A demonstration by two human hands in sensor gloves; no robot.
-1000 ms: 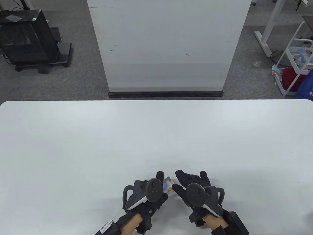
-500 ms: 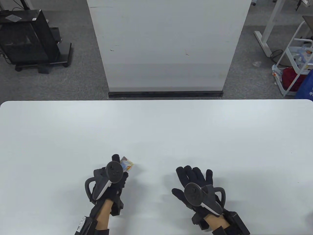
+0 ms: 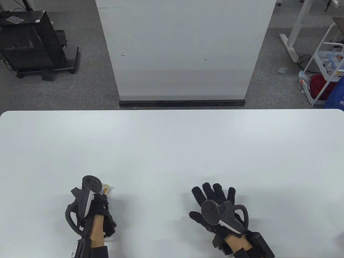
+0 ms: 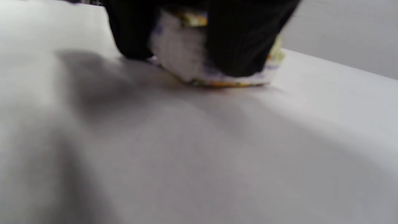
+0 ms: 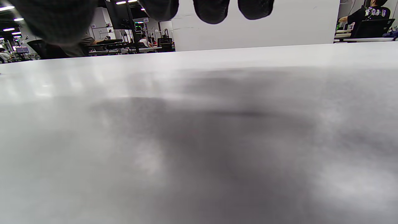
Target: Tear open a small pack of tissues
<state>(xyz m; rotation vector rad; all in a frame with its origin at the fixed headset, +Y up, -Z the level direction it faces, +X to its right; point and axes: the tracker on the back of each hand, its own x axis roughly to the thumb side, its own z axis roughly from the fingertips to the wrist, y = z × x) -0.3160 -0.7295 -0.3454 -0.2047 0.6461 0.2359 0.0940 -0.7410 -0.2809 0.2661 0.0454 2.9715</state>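
White tabletop [image 3: 172, 145] carries almost nothing but the two gloved hands near its front edge: the left hand [image 3: 91, 204] grips the small tissue pack [image 3: 105, 188] between its fingers [image 4: 245, 40], the pack's lower edge touching or just above the surface, while the right hand [image 3: 215, 199] lies spread flat, holding nothing, well apart from it. With only one hand on the slippery wrapper, I judge any tear attempt would just twist or crush the pack, and the blurred wrist view hides whether it is open
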